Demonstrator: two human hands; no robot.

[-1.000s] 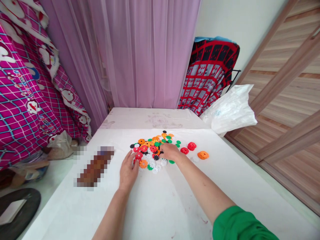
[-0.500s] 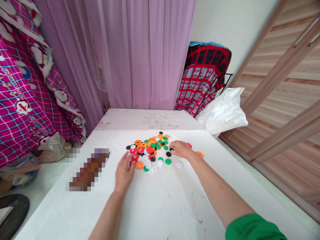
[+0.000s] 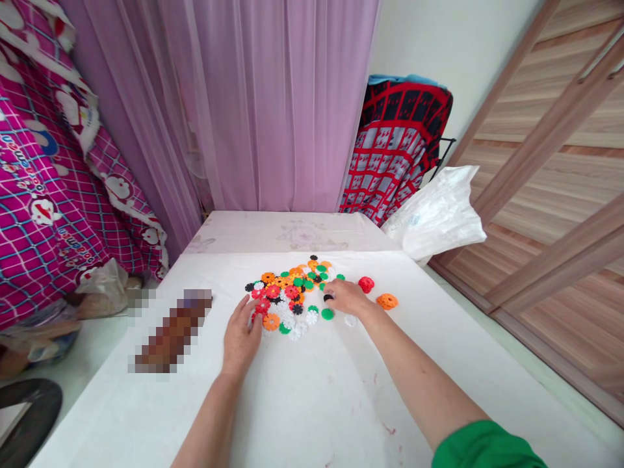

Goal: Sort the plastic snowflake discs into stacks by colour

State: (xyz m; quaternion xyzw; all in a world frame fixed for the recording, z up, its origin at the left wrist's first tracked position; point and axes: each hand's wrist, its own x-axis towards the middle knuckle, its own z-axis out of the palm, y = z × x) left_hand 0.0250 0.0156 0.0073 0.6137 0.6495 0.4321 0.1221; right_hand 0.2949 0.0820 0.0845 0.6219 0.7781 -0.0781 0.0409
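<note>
A pile of notched plastic interlocking discs (image 3: 285,289) in red, orange, green, black and white lies on the white table. At its left edge rests my left hand (image 3: 242,335), fingers apart and nearest some red discs (image 3: 262,305). My right hand (image 3: 347,297) is right of the pile, with its fingertips closed on a black disc (image 3: 328,297); the fingers partly hide it. Just below that hand are a green disc (image 3: 327,314) and a white disc (image 3: 350,320). To its right sit a red stack of discs (image 3: 366,285) and an orange stack (image 3: 387,301).
A pixelated brown area (image 3: 173,331) lies on the table's left side. Beyond the table's right edge is a white plastic bag (image 3: 436,211). Purple curtains (image 3: 292,110) hang behind the table, and a wooden wardrobe (image 3: 550,195) stands at the right.
My right hand has moved slightly left and down with a black disc, onto the spot where another black disc lay. The red and orange stacks now show more fully. My left hand has barely moved.
</note>
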